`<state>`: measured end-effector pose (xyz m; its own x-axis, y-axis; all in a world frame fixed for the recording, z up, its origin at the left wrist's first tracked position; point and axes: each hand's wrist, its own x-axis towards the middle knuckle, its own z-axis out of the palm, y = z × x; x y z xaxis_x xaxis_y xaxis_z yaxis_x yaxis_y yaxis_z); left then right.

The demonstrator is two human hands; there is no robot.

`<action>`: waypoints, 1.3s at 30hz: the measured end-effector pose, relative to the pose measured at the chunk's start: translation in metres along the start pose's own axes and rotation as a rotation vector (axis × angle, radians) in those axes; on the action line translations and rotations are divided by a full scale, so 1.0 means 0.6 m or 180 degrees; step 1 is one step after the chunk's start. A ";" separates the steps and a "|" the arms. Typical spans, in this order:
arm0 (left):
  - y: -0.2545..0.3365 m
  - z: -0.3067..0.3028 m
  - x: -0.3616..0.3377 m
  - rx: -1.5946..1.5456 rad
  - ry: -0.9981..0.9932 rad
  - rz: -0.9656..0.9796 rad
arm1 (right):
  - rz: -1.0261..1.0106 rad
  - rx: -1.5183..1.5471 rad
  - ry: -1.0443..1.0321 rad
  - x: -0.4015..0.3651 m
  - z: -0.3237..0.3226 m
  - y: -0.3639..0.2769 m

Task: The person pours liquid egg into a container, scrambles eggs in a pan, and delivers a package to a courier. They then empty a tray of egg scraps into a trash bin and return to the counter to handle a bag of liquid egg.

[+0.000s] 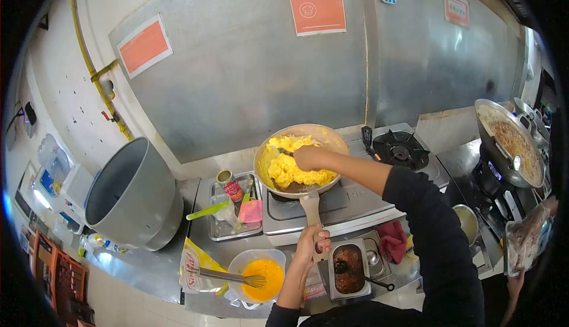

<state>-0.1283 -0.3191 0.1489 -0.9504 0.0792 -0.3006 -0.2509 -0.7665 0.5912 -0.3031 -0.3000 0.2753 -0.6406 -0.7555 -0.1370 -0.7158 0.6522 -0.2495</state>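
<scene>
A cook's left hand (pixel 308 243) wrapped around the handle of a frying pan (pixel 336 142) on a stove (pixel 361 192), while the right hand (pixel 309 158) clutched a mostly hidden utensil (pixel 285 151) over egg-like yellow food (pixel 296 173) inside. A whisk (pixel 228 276) leaned in a bowl (pixel 238 262) of yellow-orange liquid on the tabletop (pixel 133 266) nearby.

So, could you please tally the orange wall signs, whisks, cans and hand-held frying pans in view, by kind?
Orange wall signs: 3
Wire whisk: 1
Open can: 1
Hand-held frying pan: 1
Total: 6
</scene>
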 end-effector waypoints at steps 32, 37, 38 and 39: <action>0.020 0.018 -0.017 0.0272 0.0449 -0.0615 | -0.1635 -0.0508 -0.0108 0.013 -0.015 0.149; 0.027 0.018 -0.015 0.0329 0.0400 -0.0656 | -0.2018 -0.0232 -0.0866 -0.014 -0.078 0.198; 0.025 0.017 -0.017 0.0270 0.0386 -0.0680 | -0.2139 -0.0128 -0.0718 -0.010 -0.074 0.200; 0.024 0.015 -0.018 0.0256 0.0395 -0.0685 | -0.2143 -0.0122 -0.0735 0.001 -0.060 0.190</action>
<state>-0.1234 -0.3251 0.1672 -0.8451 0.1523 -0.5125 -0.4633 -0.6870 0.5598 -0.3948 -0.2240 0.2811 0.0161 -0.9861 -0.1656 -0.9473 0.0379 -0.3181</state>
